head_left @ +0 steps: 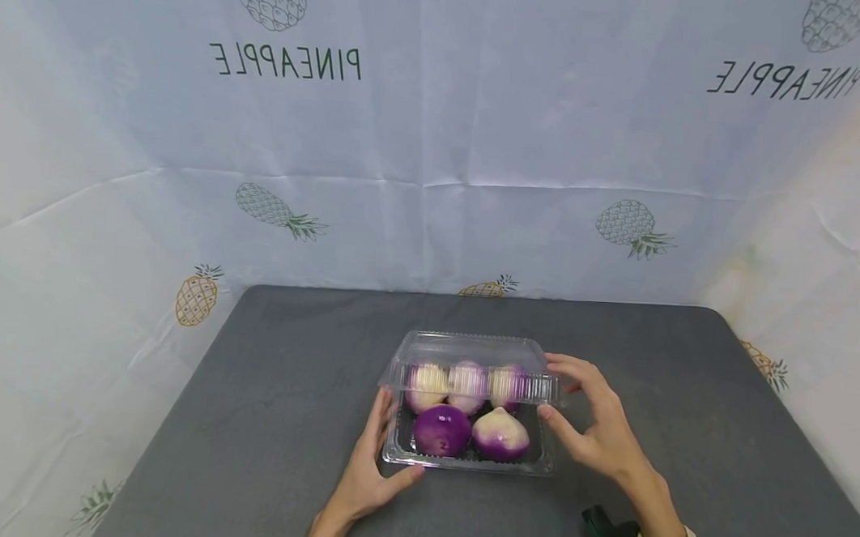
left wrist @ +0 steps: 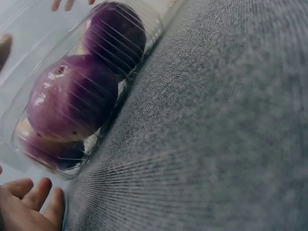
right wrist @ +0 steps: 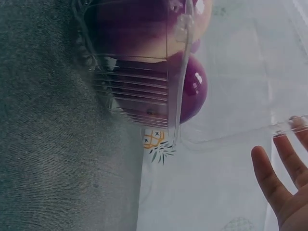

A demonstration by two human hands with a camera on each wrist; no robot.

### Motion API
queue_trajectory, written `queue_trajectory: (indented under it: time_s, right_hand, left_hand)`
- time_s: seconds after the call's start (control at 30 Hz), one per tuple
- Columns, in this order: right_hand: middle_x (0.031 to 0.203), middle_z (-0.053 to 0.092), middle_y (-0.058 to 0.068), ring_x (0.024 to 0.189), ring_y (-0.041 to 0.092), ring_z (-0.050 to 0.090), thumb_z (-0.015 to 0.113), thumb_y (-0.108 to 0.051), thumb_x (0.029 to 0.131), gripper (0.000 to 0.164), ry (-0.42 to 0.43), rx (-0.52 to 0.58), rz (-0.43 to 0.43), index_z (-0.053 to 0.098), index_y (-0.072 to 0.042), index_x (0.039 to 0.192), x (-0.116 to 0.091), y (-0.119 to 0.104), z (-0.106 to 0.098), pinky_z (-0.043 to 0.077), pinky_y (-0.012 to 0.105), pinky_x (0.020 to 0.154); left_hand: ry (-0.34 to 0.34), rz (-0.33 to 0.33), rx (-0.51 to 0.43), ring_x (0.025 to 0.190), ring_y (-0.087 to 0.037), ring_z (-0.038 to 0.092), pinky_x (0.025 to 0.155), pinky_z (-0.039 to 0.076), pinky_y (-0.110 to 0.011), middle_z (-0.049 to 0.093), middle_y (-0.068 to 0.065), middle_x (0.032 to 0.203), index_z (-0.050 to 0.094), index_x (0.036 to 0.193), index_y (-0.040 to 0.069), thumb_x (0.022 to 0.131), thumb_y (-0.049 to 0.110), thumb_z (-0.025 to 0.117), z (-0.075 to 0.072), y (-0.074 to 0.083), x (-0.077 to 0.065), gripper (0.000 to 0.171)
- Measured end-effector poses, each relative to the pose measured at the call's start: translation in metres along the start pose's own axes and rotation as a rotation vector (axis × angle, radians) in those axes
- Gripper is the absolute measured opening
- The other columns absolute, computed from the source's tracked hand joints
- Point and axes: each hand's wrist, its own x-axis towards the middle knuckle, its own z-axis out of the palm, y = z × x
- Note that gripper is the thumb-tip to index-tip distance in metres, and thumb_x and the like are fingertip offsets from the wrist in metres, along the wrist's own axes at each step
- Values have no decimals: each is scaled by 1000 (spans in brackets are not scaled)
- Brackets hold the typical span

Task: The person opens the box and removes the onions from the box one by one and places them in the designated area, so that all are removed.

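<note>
Item 1: clear plastic clamshell box [head_left: 467, 457], at the centre of the grey table [head_left: 247, 421], toward its near edge. Its hinged lid [head_left: 469, 353] is half raised, tilted over the far half of the box.

Contents: 5 purple-and-white onions. 3 lie in the far row under the lid [head_left: 468, 384]; 2 lie uncovered in the near row, a mostly purple one on the left [head_left: 442, 430] and a paler one on the right [head_left: 500, 434].

Item 2: left hand [head_left: 371, 476], resting on the table against the box's near-left corner, fingers straight along the left wall, thumb at the near rim; not curled round anything.

Item 3: right hand [head_left: 597, 423], at the right side of the box, fingers spread and relaxed. The upper fingertips touch the lid's right edge and the thumb sits by the right rim; no firm pinch shows.

Surroundings: white backdrop [head_left: 437, 139] printed with pineapples behind and beside the table; a dark green band [head_left: 606, 527] at the right wrist.
</note>
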Motion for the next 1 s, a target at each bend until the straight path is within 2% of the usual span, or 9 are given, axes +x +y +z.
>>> queue_trajectory:
  time_s: [0.1, 0.2, 0.27, 0.47, 0.7, 0.8, 0.9, 1.0]
  right_hand:
    - [132, 64, 18, 125, 1, 55, 77, -16, 89, 44, 20, 17, -10, 61, 7, 122, 4, 2, 0, 47, 20, 83]
    - [130, 64, 19, 123, 0, 57, 77, -15, 88, 43, 32, 16, -10, 62, 7, 122, 8, 5, -1, 48, 19, 82]
    - [128, 64, 20, 121, 0, 57, 76, -17, 90, 42, 42, 12, -14, 63, 7, 122, 12, 7, -1, 48, 18, 81]
    - [124, 65, 21, 118, 1, 58, 68, -23, 97, 42, 60, -19, -17, 63, 5, 128, 26, 11, -2, 49, 18, 80]
    - [125, 65, 21, 113, 0, 58, 64, -8, 98, 38, 42, -55, 21, 57, 4, 133, 36, 14, -3, 49, 14, 82]
    - [128, 66, 21, 107, 8, 64, 57, -13, 104, 32, 38, -120, 21, 50, 5, 129, 39, 16, -3, 50, 15, 80]
    - [131, 66, 22, 105, 26, 70, 48, -23, 109, 30, 38, -203, 14, 41, 3, 123, 42, 19, -4, 52, 20, 76]
    - [131, 66, 25, 106, 42, 69, 44, -26, 110, 30, 47, -242, -1, 37, 2, 119, 45, 22, -3, 53, 26, 71]
  left_hand:
    - [2, -35, 56, 148, -31, 41, 114, 38, -25, 26, -22, 168, 7, 166, 18, 73, 19, 88, 1, 5, 1, 123]
    - [9, -46, 71, 144, -34, 46, 112, 41, -28, 28, -22, 167, 9, 166, 14, 74, 21, 88, 2, 7, 2, 122]
    - [11, -41, 89, 141, -35, 49, 110, 45, -29, 30, -22, 166, 9, 166, 11, 74, 21, 87, 2, 8, 2, 121]
    - [4, -43, 104, 137, -38, 54, 106, 50, -33, 33, -22, 165, 11, 165, 11, 76, 24, 86, 3, 8, 2, 117]
    - [12, -25, 123, 134, -33, 56, 101, 54, -34, 38, -22, 162, 17, 163, 3, 75, 24, 86, 3, 7, 2, 114]
    - [16, -6, 124, 133, -32, 57, 99, 54, -33, 40, -22, 161, 18, 163, 2, 75, 23, 86, 4, 6, 2, 113]
    - [14, 9, 121, 132, -32, 57, 99, 54, -33, 43, -23, 159, 19, 162, 1, 76, 22, 86, 4, 5, 2, 111]
    - [9, 12, 119, 132, -32, 57, 99, 54, -33, 45, -24, 157, 19, 162, 0, 76, 22, 85, 4, 5, 3, 110]
